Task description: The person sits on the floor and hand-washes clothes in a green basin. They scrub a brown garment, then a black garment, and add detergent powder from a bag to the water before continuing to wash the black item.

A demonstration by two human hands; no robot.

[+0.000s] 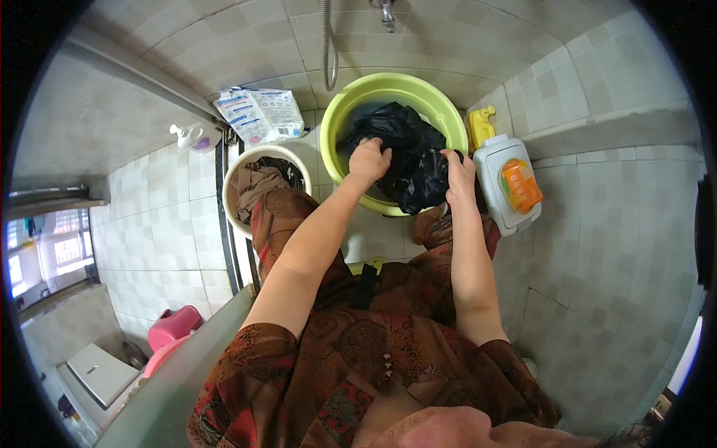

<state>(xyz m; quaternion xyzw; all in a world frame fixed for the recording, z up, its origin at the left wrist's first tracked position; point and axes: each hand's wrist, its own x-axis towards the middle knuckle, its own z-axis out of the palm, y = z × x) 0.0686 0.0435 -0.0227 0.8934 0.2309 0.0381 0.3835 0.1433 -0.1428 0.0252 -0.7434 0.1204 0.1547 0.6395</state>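
Note:
A wet black garment lies bunched in a lime-green plastic basin, partly in cloudy water, with one end lying over the near rim. My left hand is at the garment's left side, its curled fingers gripping the fabric. At the basin's right rim, my right hand holds another part of the same cloth between thumb and fingers. The folds hide some fingertips of both hands.
Left of the basin stands a cream bucket of brown and dark clothes. Behind it are a detergent bag and a white pump bottle. On the right are a yellow bottle and a grey lidded bin bearing an orange packet. A shower hose hangs above.

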